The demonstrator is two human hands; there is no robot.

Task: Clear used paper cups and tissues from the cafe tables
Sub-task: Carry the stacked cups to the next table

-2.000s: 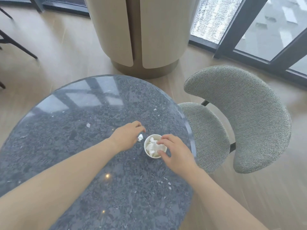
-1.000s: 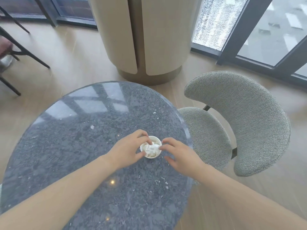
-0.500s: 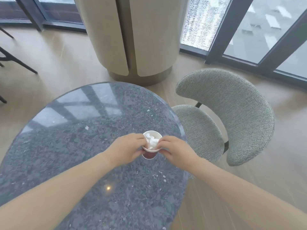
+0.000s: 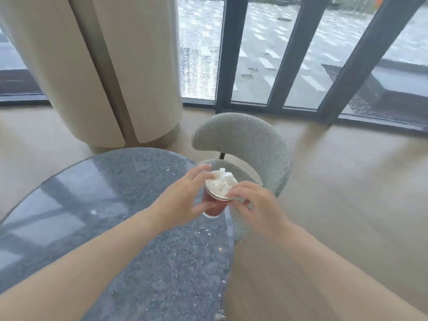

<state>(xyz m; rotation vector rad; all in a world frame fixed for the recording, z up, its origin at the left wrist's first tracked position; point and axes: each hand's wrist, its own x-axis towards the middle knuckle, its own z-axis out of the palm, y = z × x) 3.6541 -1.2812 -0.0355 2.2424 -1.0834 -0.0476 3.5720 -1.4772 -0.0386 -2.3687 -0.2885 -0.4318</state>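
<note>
Gripping cup (image 4: 215,207): left hand (image 4: 183,202); right hand (image 4: 257,208) pinching rim.

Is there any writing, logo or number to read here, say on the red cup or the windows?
None: no text can be read in this view.
The red paper cup, gripped by the left hand and right hand, shows a plain side; tissues, table, chair and windows bear nothing legible.

The table (image 4: 111,205) top at lower left is polished, dark speckled stone, glossy with reflections. The cup (image 4: 216,209) is smooth paper, stuffed with crumpled soft tissues (image 4: 221,185). The chair (image 4: 254,140) wears rough, nubby grey cloth; the floor (image 4: 347,193) looks like matt wood, perhaps laminate
</note>
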